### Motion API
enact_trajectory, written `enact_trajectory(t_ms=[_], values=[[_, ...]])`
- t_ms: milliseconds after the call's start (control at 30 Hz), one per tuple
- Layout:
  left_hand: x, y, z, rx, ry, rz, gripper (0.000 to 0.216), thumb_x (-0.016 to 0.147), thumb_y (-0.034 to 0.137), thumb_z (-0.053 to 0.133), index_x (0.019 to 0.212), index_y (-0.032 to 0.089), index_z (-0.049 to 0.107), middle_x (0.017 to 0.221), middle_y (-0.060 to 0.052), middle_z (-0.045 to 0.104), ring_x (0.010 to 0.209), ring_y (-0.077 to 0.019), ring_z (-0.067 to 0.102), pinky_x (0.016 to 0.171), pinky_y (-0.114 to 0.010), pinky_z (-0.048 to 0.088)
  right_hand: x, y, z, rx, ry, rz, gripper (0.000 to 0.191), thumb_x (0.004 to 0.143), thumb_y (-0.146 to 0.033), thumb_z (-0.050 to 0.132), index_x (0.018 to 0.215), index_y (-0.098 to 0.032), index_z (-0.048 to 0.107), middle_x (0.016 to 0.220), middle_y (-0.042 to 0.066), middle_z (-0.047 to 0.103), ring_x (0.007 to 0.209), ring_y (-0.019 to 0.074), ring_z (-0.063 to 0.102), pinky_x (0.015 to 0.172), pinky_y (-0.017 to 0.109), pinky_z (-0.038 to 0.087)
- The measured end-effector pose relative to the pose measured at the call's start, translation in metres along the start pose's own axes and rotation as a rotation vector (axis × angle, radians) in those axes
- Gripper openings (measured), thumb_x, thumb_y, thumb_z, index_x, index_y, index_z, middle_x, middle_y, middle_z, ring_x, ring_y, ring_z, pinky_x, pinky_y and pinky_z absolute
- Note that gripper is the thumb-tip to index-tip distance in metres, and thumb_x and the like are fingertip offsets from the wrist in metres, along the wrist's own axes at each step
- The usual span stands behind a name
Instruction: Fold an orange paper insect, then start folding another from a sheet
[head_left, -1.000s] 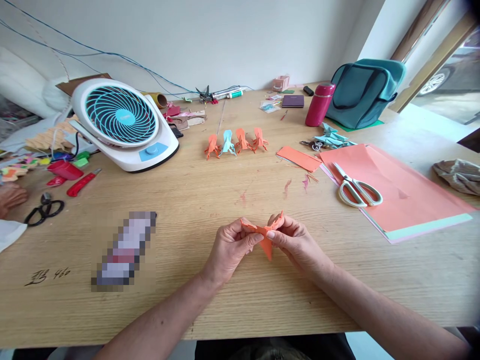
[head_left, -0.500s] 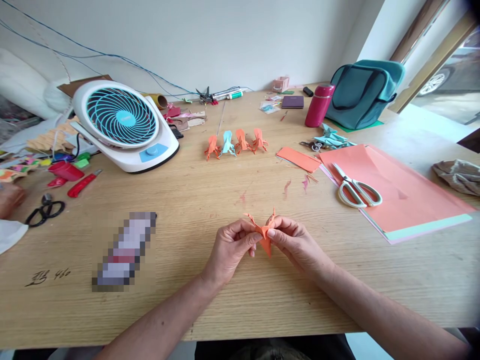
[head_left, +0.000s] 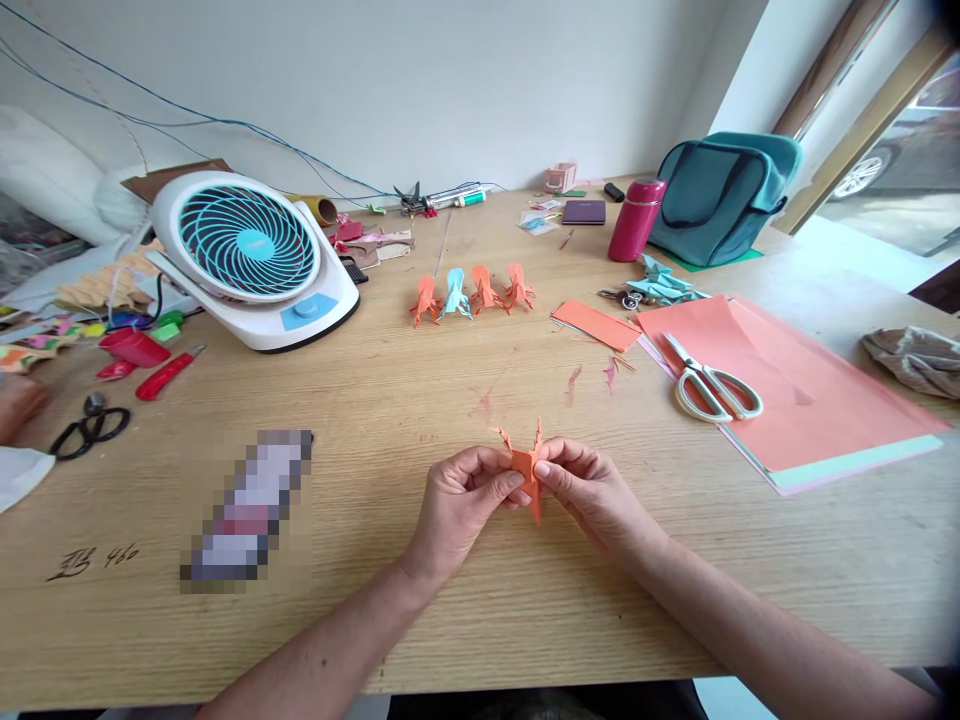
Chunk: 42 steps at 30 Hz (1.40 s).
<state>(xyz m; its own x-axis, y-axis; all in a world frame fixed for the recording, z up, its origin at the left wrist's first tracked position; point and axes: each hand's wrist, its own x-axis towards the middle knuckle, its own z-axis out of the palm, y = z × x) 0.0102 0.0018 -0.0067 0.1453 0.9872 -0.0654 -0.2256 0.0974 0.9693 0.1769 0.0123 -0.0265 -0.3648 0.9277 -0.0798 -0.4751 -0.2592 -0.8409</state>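
Observation:
A small orange folded paper figure (head_left: pixel 528 470) with two thin prongs pointing up is pinched between both my hands just above the wooden table (head_left: pixel 420 400). My left hand (head_left: pixel 465 505) grips its left side with thumb and fingers closed. My right hand (head_left: pixel 592 492) pinches its right side the same way. Farther back on the table stands a row of finished paper figures (head_left: pixel 472 290), three orange and one light blue.
White-handled scissors (head_left: pixel 709 385) lie on orange paper sheets (head_left: pixel 810 400) at the right. A white and teal fan (head_left: pixel 251 260) stands back left, a teal bag (head_left: pixel 724 195) and magenta bottle (head_left: pixel 634 218) back right. Black scissors (head_left: pixel 88 428) and another person's hand (head_left: pixel 16 405) are at the left edge.
The paper figure has been folded narrower; its two pronged ends, spread sideways before, now point upward close together. Both hands stay in nearly the same place.

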Motion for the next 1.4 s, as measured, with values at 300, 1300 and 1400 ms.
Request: enact_trajectory(t_ms=[300, 1300, 1400], values=[[0.0021, 0.0009, -0.0001, -0.016, 0.016, -0.074, 0.026, 0.073, 0.036, 0.086, 0.074, 0.014, 0.072, 0.064, -0.001, 0.071, 0.058, -0.0097, 0.066, 0.056, -0.018, 0.053, -0.0001, -0.002, 0.0009, -0.141, 0.04, -0.085, 0.02, 0.081, -0.04, 0.079, 0.079, -0.02, 0.073, 0.071, 0.0, 0.069, 0.066, 0.0135, 0.062, 0.066, 0.028, 0.048], [0.0044, -0.0056, 0.0006, -0.126, -0.002, -0.18, 0.032, 0.071, 0.04, 0.087, 0.083, 0.014, 0.072, 0.075, -0.001, 0.072, 0.062, -0.0086, 0.066, 0.065, -0.02, 0.057, 0.003, -0.0001, -0.0003, -0.122, 0.181, -0.022, 0.028, 0.072, -0.04, 0.085, 0.089, -0.021, 0.072, 0.079, 0.0, 0.072, 0.07, 0.0134, 0.063, 0.068, 0.027, 0.052], [0.0037, -0.004, 0.0008, -0.131, 0.019, -0.17, 0.031, 0.071, 0.038, 0.086, 0.084, 0.013, 0.072, 0.076, -0.001, 0.072, 0.062, -0.0082, 0.065, 0.066, -0.021, 0.057, 0.003, 0.0004, 0.0, -0.127, 0.161, -0.021, 0.031, 0.072, -0.04, 0.085, 0.093, -0.022, 0.072, 0.083, 0.002, 0.073, 0.074, 0.0149, 0.065, 0.071, 0.028, 0.053]])
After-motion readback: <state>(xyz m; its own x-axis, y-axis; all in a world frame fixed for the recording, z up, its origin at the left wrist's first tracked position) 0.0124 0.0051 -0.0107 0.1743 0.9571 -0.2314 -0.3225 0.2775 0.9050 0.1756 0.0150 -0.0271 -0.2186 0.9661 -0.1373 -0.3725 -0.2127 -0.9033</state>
